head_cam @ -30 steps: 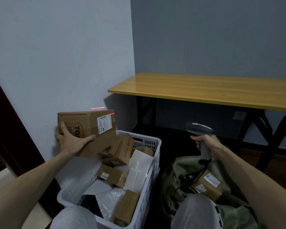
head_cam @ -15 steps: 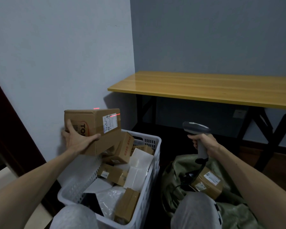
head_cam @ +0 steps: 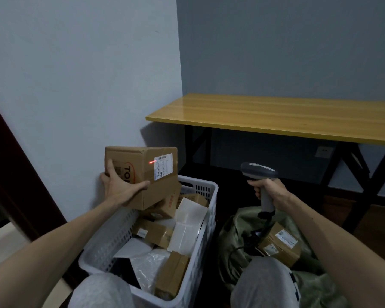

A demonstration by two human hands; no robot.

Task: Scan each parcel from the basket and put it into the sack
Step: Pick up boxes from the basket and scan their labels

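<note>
The single camera rides on the person's head, facing forward and tilted down, close over the lap. Bare forearms (head_cam: 60,238) enter from both bottom corners, the white perforated plastic basket (head_cam: 207,236) sits low and near, and the yellow wooden tabletop (head_cam: 276,116) lies farther back.

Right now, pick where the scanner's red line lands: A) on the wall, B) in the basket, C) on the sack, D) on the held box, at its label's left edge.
D: the red line shows on the box in the left hand, at the left edge of the label; the right hand holds the scanner.
</note>
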